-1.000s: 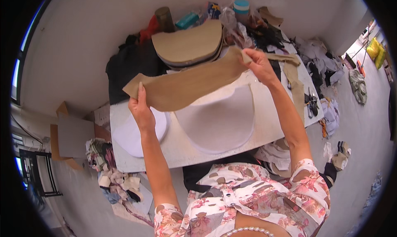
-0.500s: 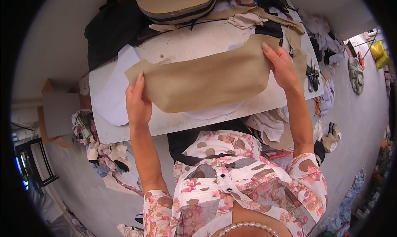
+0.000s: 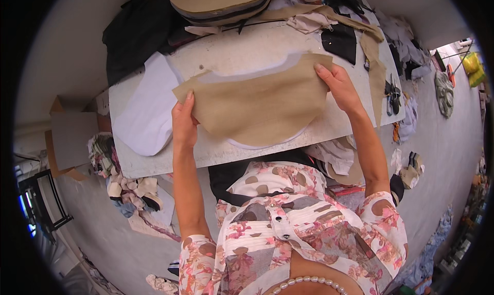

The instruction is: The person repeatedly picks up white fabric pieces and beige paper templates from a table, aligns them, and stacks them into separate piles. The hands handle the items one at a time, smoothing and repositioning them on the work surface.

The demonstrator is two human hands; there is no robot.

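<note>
Tan cloth (image 3: 260, 103) brought lower, white piece (image 3: 231, 77) beneath now mostly covered

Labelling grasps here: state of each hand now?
Left hand: closed, pinching the tan fabric piece at its left end.
Right hand: closed, pinching the same piece at its right end.

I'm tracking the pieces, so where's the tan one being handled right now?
In the head view, the tan piece is near the centre, held between the left hand and the right hand, over the tabletop, partly hiding a white piece.
</note>
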